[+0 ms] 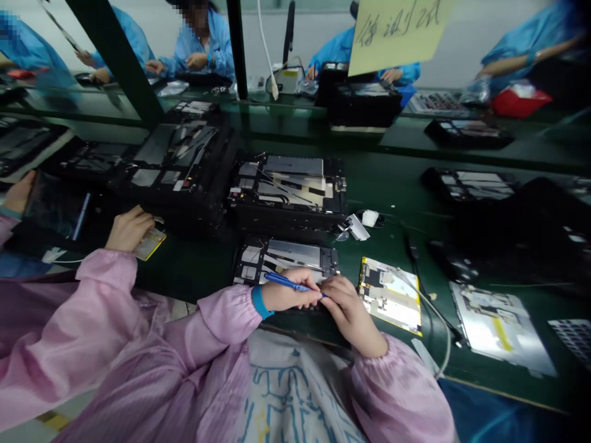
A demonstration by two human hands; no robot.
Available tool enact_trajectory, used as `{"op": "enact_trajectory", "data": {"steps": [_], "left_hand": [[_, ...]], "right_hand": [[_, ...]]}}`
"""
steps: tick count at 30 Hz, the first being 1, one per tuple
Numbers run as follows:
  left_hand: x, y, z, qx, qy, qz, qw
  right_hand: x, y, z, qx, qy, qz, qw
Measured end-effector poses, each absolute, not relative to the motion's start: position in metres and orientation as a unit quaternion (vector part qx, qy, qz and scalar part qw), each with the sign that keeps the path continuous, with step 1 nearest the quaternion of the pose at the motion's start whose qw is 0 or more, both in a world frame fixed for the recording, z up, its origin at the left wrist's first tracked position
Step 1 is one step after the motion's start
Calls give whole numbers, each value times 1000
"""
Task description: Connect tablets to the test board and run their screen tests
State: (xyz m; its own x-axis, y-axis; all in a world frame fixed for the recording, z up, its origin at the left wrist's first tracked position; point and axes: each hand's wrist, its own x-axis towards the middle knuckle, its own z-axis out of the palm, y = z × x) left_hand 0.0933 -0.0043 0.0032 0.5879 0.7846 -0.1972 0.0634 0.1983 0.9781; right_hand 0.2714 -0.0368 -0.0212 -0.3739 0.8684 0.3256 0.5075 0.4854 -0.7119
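Observation:
My left hand (289, 292), with a teal band at the wrist, is closed around a blue pen (286, 281). The pen slants down to the right, and its tip end meets the fingers of my right hand (348, 311). Those right fingers are bent and pressed together at the near right edge of an opened tablet-like device (295, 253). What they pinch, if anything, is hidden. Flat metal parts and thin cables show inside the device, which lies under both hands. Right of my right hand lies a white panel with yellow edges (392, 295).
Stacked opened devices (289, 184) stand behind, with a taller stack (180, 154) to their left. A silver panel (503, 326) and a grey cable (446, 332) lie right. At left, a co-worker's hand (132, 227) holds a yellow-edged part. Blue-sleeved people work beyond a shelf.

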Motion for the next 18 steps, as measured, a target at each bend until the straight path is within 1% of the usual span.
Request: {"op": "enact_trajectory", "data": {"steps": [2,4,7,9,11,12,14,18], "left_hand": [[85,-8,10,601,364,260,662],[70,-8,19,614,374,281,635],[35,-3,31,571,448,381,573],[9,-1,32,522,519,464,493],[-12,-3,24,487,564,517,422],[-20,-6,18,473,572,529,412],[-27,-12,2,440,557,544,447],[-20,-24,-18,367,504,600,501]], "right_hand": [[270,-39,-24,-437,-789,246,355],[272,-41,-32,-473,-776,219,356],[277,-42,-52,-585,-718,160,342],[282,-40,-68,-648,-686,129,305],[285,-38,-80,-659,-687,146,271],[285,-36,-83,-657,-687,163,263],[285,-33,-85,-649,-684,205,262],[281,-36,-77,-644,-633,307,300]]}}
